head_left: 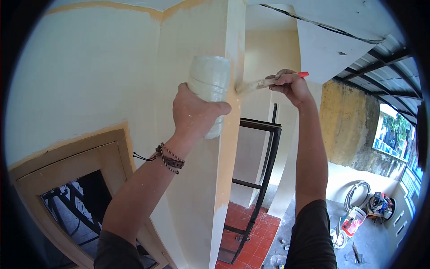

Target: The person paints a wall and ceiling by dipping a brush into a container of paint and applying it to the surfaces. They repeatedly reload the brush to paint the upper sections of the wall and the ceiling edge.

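My left hand (197, 110) is wrapped round a pale plastic container (209, 76), coated with whitish paint and held up against the wall corner. In my right hand (291, 87) is a paintbrush (262, 84) with a red handle end. Its bristles touch, or are very close to, the edge of the pillar (233, 116), just right of the container. The narrow face of this pillar shows orange-beige paint with whiter paint at the top and bottom. What is inside the container is hidden from view.
A brown-framed door (85, 143) stands at lower left. Behind the pillar leans a black metal frame (268, 166) over red floor tiles (257, 242). Cables (327, 30) hang along the ceiling. At lower right are a coiled hose (358, 195), a red-and-white container (354, 219) and a tub of items (380, 206).
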A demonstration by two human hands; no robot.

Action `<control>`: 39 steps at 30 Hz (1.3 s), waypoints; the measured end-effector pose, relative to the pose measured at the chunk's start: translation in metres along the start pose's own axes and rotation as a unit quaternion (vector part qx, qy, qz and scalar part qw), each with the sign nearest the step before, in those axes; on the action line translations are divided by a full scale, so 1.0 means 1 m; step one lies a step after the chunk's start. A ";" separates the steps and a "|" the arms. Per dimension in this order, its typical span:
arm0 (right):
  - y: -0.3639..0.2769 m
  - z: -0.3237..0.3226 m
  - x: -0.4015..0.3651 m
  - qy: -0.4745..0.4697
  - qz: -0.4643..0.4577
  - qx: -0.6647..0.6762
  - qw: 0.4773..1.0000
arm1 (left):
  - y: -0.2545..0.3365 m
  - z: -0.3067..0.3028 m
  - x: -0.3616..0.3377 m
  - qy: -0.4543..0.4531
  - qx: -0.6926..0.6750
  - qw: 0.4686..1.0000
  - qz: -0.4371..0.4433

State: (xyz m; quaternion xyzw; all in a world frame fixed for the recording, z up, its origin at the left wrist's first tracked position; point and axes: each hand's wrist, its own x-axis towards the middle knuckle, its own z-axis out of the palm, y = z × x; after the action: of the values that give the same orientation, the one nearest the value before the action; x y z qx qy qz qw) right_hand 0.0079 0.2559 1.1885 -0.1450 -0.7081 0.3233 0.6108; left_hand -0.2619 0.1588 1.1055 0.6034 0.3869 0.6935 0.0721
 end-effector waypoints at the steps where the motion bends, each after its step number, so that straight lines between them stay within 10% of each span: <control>1: -0.010 -0.002 -0.005 -0.038 0.058 -0.072 0.995 | -0.001 0.001 0.000 0.002 -0.001 1.000 0.001; 10: -0.043 0.035 0.099 0.022 -0.014 -0.071 0.997 | 0.002 0.000 -0.002 0.015 0.023 1.000 -0.005; 16: -0.067 0.050 0.105 0.182 -0.250 0.095 0.946 | 0.000 0.001 -0.001 0.015 0.011 1.000 -0.003; 25: 0.040 0.080 0.007 0.204 -0.191 0.184 0.942 | -0.004 0.001 0.001 0.007 0.006 1.000 -0.002; 29: 0.002 0.035 -0.021 0.126 0.000 0.026 0.992 | -0.001 0.002 0.002 0.009 0.017 1.000 -0.002; 39: -0.065 0.052 0.108 0.172 -0.159 0.102 0.967 | -0.001 0.003 0.000 0.019 0.016 1.000 0.002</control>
State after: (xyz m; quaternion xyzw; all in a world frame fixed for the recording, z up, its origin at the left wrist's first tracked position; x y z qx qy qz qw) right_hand -0.0527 0.2576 1.3107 -0.0212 -0.5696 0.2626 0.7785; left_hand -0.2596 0.1608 1.1042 0.5917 0.3981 0.6990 0.0536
